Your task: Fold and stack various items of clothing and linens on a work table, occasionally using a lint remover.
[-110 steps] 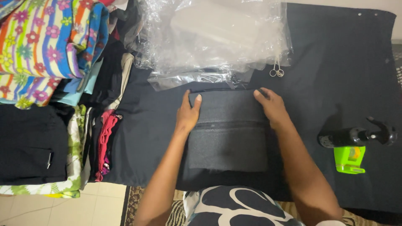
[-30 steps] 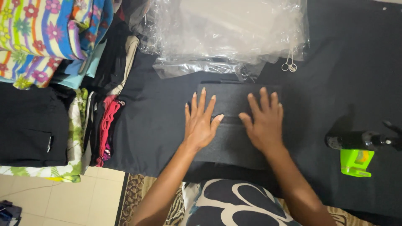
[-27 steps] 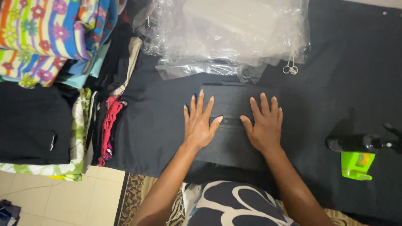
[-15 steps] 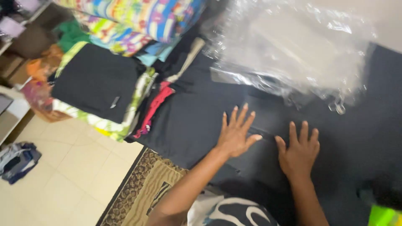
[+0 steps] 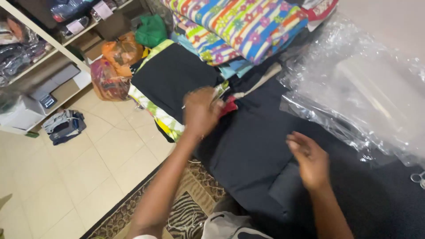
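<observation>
My left hand (image 5: 201,110) is blurred with motion and reaches out to the stack of folded clothes at the left, over a red garment (image 5: 229,105) and beside a folded black garment (image 5: 172,75). Whether it grips anything is not clear. My right hand (image 5: 310,157) hovers with its fingers loosely curled over the folded dark garment (image 5: 287,190) on the black cloth-covered table (image 5: 256,146). It holds nothing.
Clear plastic bags (image 5: 367,88) lie heaped at the right, with small scissors (image 5: 418,178) at the edge. A striped flowered fabric (image 5: 248,22) tops the clothes pile. Shelves with goods (image 5: 40,57), orange bags (image 5: 115,62) and a bundle (image 5: 64,126) stand on the tiled floor. A patterned rug (image 5: 186,208) lies below.
The view has swung left. My left hand left the folded dark garment and moved to the clothes stack. My right hand lifted off the garment.
</observation>
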